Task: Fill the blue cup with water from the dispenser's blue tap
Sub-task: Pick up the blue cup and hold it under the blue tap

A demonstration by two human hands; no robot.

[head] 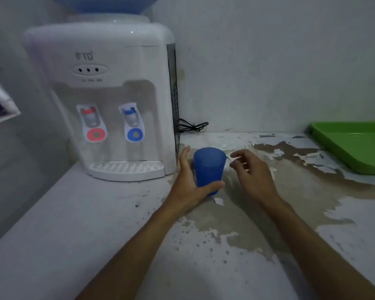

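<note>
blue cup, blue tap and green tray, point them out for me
blue cup (209, 167), head view, on the middle of its side wall
blue tap (135, 134), head view, on its round blue push pad
green tray (355, 146), head view, on its bare inner floor

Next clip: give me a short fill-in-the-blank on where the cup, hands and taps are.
1. The blue cup is gripped by the ___ hand.
2. The right hand is open just beside the cup, to its ___.
3. On the dispenser, the blue tap sits to the ___ of the red tap.
4. The tray against the wall is ___ in colour.

Missing words: left; right; right; green
</note>
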